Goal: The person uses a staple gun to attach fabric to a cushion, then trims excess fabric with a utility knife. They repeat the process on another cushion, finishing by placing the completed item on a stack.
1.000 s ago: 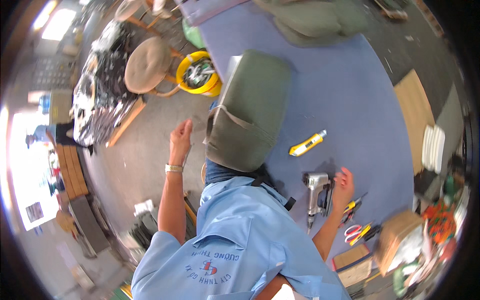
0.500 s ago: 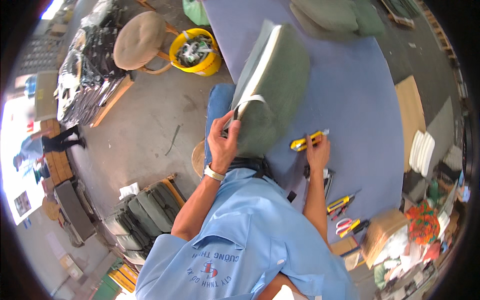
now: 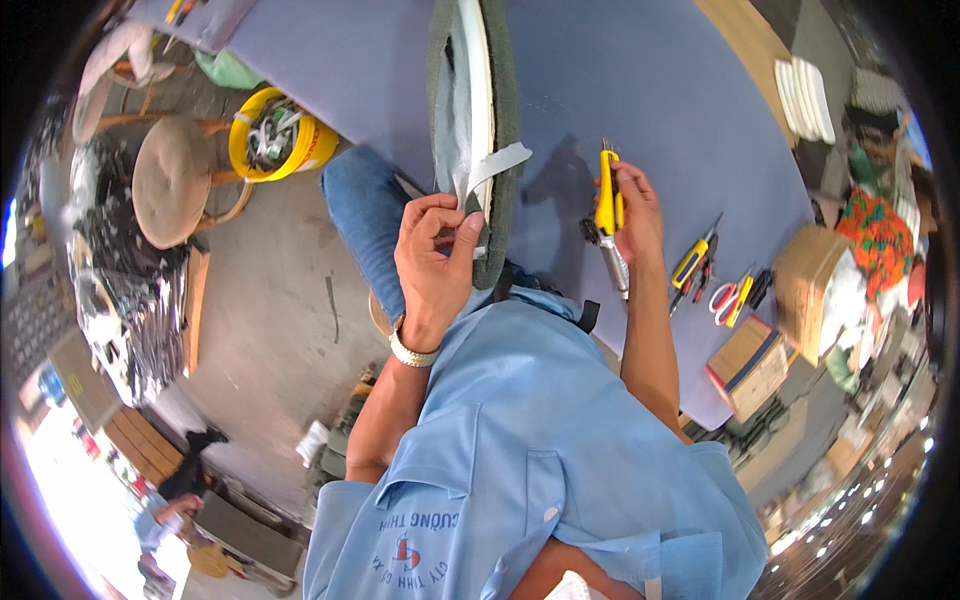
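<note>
A grey-green cushion (image 3: 505, 120) stands on its edge across the blue-grey table. Its open side faces up and left, showing a pale board edge and a grey inner lining, with a loose white strip (image 3: 498, 163) sticking out near its close end. My left hand (image 3: 432, 262) pinches the cushion's fabric edge there between thumb and fingers. To the right, my right hand (image 3: 637, 210) grips a yellow utility knife (image 3: 607, 195), its tip pointing away from me and apart from the cushion. A metal-and-black tool (image 3: 612, 262) shows below the knife, partly hidden by my hand.
A yellow-handled screwdriver (image 3: 690, 262) and red-handled scissors (image 3: 723, 300) lie on the table's right side, with cardboard boxes (image 3: 808, 280) beyond. At left are a yellow bucket (image 3: 318, 145) of scraps and a padded stool (image 3: 172, 180). Another person is at the far left.
The cushion has turned from its broad face to its open edge, with my left hand still at its near end. My right hand has tilted the knife from lying sideways to pointing away.
</note>
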The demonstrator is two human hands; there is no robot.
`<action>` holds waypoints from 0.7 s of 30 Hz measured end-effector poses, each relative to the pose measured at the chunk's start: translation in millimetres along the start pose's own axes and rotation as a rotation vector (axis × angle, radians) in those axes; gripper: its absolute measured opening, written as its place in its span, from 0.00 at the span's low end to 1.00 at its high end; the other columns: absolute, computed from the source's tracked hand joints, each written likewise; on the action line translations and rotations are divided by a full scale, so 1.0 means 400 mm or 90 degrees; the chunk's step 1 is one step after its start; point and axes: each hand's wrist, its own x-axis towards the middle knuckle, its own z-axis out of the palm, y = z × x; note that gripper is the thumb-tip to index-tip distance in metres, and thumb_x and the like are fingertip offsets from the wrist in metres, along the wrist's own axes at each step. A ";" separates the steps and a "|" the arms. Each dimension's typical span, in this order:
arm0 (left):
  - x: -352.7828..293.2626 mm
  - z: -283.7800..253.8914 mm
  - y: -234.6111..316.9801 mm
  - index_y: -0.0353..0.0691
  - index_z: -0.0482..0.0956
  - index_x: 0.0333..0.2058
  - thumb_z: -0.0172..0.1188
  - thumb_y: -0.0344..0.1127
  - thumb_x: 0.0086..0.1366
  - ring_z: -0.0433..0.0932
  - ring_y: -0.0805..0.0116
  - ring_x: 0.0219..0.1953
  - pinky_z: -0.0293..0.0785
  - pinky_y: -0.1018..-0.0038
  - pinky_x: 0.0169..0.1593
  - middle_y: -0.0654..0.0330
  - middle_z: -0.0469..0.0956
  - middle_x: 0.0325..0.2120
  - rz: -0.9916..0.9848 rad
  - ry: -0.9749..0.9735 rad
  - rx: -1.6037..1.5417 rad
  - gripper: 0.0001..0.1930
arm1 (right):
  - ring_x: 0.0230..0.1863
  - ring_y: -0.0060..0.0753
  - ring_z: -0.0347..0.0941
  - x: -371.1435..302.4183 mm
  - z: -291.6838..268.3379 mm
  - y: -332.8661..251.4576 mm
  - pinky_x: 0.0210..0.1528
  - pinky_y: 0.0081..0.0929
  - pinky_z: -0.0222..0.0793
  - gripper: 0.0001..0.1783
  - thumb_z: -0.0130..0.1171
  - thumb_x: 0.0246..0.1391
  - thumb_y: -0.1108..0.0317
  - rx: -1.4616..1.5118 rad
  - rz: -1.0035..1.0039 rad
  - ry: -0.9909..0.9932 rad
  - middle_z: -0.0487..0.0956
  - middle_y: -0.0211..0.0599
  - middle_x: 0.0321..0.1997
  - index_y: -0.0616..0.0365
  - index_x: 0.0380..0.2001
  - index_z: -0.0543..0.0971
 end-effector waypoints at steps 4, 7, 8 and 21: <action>0.018 0.005 0.010 0.33 0.79 0.32 0.69 0.34 0.67 0.77 0.75 0.35 0.76 0.77 0.38 0.58 0.76 0.47 -0.026 -0.092 0.019 0.10 | 0.45 0.40 0.85 -0.115 -0.014 -0.040 0.48 0.33 0.83 0.21 0.47 0.74 0.66 0.207 -0.131 -0.180 0.83 0.54 0.48 0.65 0.63 0.71; 0.020 0.009 0.016 0.34 0.79 0.32 0.69 0.33 0.67 0.74 0.77 0.33 0.76 0.78 0.38 0.58 0.76 0.47 -0.024 -0.116 0.014 0.10 | 0.45 0.40 0.83 -0.170 0.015 -0.055 0.48 0.34 0.82 0.30 0.55 0.71 0.57 0.115 -0.195 -0.248 0.83 0.51 0.45 0.67 0.66 0.65; 0.020 0.010 0.020 0.34 0.79 0.32 0.69 0.33 0.67 0.73 0.77 0.33 0.76 0.78 0.37 0.58 0.76 0.47 -0.024 -0.115 0.009 0.10 | 0.42 0.38 0.83 -0.182 0.035 -0.058 0.45 0.32 0.81 0.31 0.57 0.69 0.54 0.111 -0.211 -0.280 0.83 0.49 0.43 0.67 0.64 0.66; 0.029 -0.029 0.029 0.37 0.76 0.30 0.76 0.33 0.57 0.73 0.68 0.35 0.75 0.72 0.36 0.58 0.72 0.37 0.143 -0.155 0.250 0.14 | 0.48 0.29 0.79 -0.273 0.169 -0.084 0.51 0.29 0.78 0.28 0.60 0.65 0.66 -0.111 -0.309 -0.274 0.79 0.44 0.53 0.63 0.64 0.66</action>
